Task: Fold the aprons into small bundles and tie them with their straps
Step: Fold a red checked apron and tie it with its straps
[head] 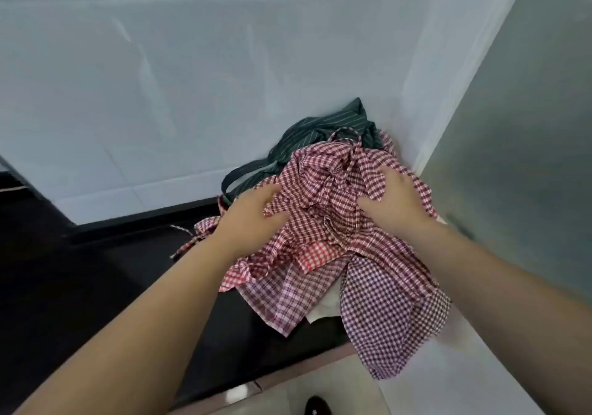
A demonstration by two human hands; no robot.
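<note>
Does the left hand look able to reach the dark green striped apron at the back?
Probably yes. The green striped apron lies partly uncovered just beyond the left hand, its strap loop nearest; but the fingers grip the red checked apron.

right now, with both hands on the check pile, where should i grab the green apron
I'd take its strap loop, which sticks out bare on the left, coming in from the left. The rest of the green apron sits back against the wall, partly covered by the check aprons.
</note>
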